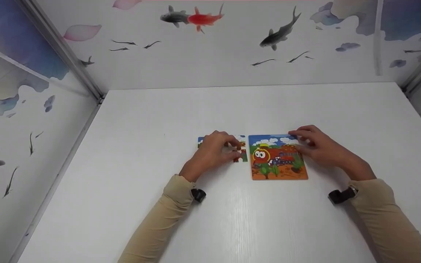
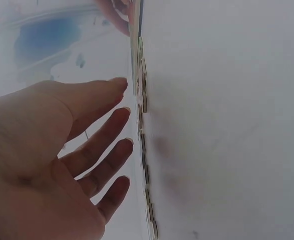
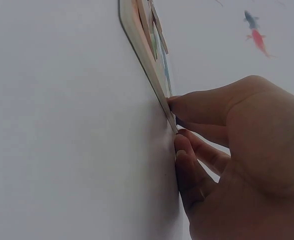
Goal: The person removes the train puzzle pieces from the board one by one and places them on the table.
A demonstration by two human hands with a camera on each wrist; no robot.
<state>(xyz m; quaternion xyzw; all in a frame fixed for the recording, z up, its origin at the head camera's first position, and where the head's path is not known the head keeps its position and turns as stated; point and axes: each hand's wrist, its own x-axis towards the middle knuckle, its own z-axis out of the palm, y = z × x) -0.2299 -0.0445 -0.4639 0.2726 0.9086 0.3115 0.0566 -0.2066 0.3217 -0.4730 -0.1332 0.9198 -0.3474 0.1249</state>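
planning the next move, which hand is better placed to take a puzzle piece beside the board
Probably the left hand: it looks empty, directly over the puzzle pieces, while the right hand touches the far right corner of the puzzle board.

There is one left grip point(image 1: 216, 149), one right grip point(image 1: 318, 148), two tan sleeves point(image 1: 154, 226), two black wrist cameras point(image 1: 198, 195), one picture board point(image 1: 278, 162), one tabletop point(image 1: 203, 226), and puzzle pieces point(image 1: 244, 156) too hidden to count.

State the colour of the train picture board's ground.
The ground is orange, clearest in the head view.
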